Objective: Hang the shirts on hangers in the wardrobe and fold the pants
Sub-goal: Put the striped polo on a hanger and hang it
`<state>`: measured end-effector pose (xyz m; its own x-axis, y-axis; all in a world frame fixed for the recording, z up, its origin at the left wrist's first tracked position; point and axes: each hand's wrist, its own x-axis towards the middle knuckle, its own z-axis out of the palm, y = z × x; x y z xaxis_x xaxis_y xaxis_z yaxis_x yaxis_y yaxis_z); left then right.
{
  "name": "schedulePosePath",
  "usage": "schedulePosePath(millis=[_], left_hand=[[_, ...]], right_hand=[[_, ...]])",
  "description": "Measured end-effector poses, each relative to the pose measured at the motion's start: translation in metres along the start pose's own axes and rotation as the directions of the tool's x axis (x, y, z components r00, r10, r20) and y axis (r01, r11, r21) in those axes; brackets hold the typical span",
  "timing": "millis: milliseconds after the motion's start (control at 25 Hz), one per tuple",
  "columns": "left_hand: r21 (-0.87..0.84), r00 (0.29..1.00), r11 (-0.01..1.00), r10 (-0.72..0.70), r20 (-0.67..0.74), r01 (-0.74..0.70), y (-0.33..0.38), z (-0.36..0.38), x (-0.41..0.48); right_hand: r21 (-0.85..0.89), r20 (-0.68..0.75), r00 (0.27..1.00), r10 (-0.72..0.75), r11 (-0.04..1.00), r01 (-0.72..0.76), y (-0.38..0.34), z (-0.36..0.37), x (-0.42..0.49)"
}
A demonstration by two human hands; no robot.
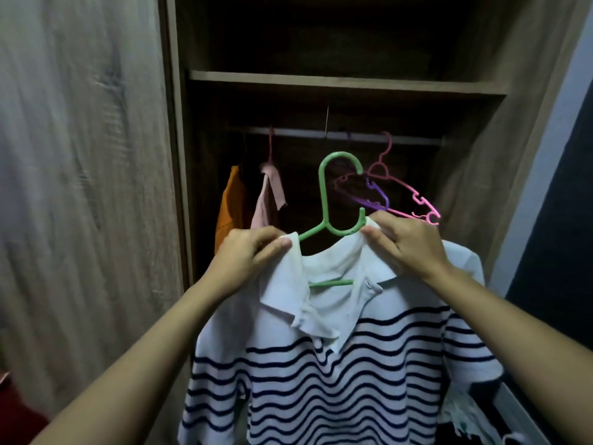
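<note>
A white polo shirt with dark navy stripes (337,374) hangs on a green plastic hanger (327,194) that I hold up in front of the open wardrobe. My left hand (253,255) pinches the left side of the white collar. My right hand (407,248) grips the right side of the collar at the hanger's neck. The hanger's hook stands free below the wardrobe rail (337,134), not touching it. The shirt covers the hanger's arms, and only part of its lower bar shows inside the collar.
On the rail hang an orange garment (229,210) and a pink shirt (268,197) at left, and empty pink (414,194) and purple (375,194) hangers at right. A shelf (346,83) runs above. The wardrobe's wooden door (80,187) stands at left.
</note>
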<state>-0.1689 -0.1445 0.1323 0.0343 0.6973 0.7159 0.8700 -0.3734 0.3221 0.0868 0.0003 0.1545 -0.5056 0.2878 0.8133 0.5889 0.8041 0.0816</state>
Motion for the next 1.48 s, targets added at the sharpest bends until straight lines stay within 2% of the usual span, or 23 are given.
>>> schedulePosePath(millis=[120, 280, 360, 520, 640, 760, 880, 960, 1000, 1040, 1080, 1200, 1360, 1400, 1480], left_hand=[[0.134, 0.998, 0.991, -0.013, 0.059, 0.005, -0.007, 0.005, 0.002], [0.129, 1.0, 0.992, -0.011, 0.017, 0.009, -0.015, 0.002, -0.001], [0.11, 1.0, 0.994, -0.016, -0.005, 0.016, -0.018, -0.003, -0.001], [0.057, 0.996, 0.997, -0.038, -0.076, 0.042, -0.03, -0.022, -0.007], [0.015, 0.987, 0.995, -0.096, -0.132, 0.098, -0.041, -0.037, -0.008], [-0.023, 0.984, 0.994, -0.109, -0.141, 0.107, -0.049, -0.047, -0.005], [-0.033, 0.986, 0.994, -0.105, -0.132, 0.101, -0.048, -0.047, -0.002], [-0.055, 0.988, 0.995, -0.095, -0.125, 0.089, -0.042, -0.046, 0.003], [-0.065, 0.99, 0.995, -0.085, -0.109, 0.078, -0.039, -0.046, 0.004], [-0.076, 0.993, 0.995, -0.077, -0.094, 0.07, -0.036, -0.047, 0.006], [-0.086, 0.994, 0.994, -0.075, -0.085, 0.067, -0.035, -0.049, 0.007], [-0.178, 0.99, 0.978, -0.119, -0.076, 0.104, -0.036, -0.059, 0.004], [-0.253, 0.986, 0.963, -0.126, -0.112, 0.094, -0.034, -0.066, 0.002], [-0.267, 0.987, 0.96, -0.12, -0.106, 0.088, -0.032, -0.065, 0.001], [-0.285, 0.988, 0.955, -0.114, -0.101, 0.081, -0.029, -0.063, -0.001]], right_hand=[[0.036, 0.045, 0.993, 0.108, 0.993, -0.11, 0.005, -0.001, -0.004], [0.093, 0.247, 0.967, 0.067, 0.991, -0.093, 0.009, -0.001, -0.008], [0.133, 0.284, 0.957, 0.066, 0.985, -0.107, 0.015, 0.0, -0.01], [0.091, 0.258, 0.954, 0.152, 0.979, -0.181, 0.04, -0.006, -0.031], [0.048, 0.17, 0.96, 0.222, 0.971, -0.233, 0.054, -0.009, -0.043], [0.042, 0.142, 0.938, 0.317, 0.945, -0.326, 0.055, -0.017, -0.034], [0.084, 0.121, 0.973, 0.195, 0.975, -0.205, 0.043, -0.023, -0.007], [0.137, 0.319, 0.943, 0.098, 0.979, -0.148, 0.032, -0.026, 0.013], [0.209, 0.444, 0.892, 0.084, 0.958, -0.194, 0.027, -0.027, 0.018], [0.282, 0.511, 0.856, 0.082, 0.925, -0.256, 0.024, -0.027, 0.02], [0.345, 0.506, 0.859, 0.072, 0.897, -0.278, 0.022, -0.028, 0.022], [0.494, 0.351, 0.936, 0.038, 0.841, -0.219, 0.017, -0.032, 0.022], [0.598, 0.421, 0.906, 0.054, 0.734, -0.322, 0.013, -0.038, 0.02], [0.57, 0.458, 0.888, 0.048, 0.75, -0.335, 0.014, -0.039, 0.02], [0.439, 0.556, 0.831, 0.003, 0.848, -0.297, 0.015, -0.043, 0.02]])
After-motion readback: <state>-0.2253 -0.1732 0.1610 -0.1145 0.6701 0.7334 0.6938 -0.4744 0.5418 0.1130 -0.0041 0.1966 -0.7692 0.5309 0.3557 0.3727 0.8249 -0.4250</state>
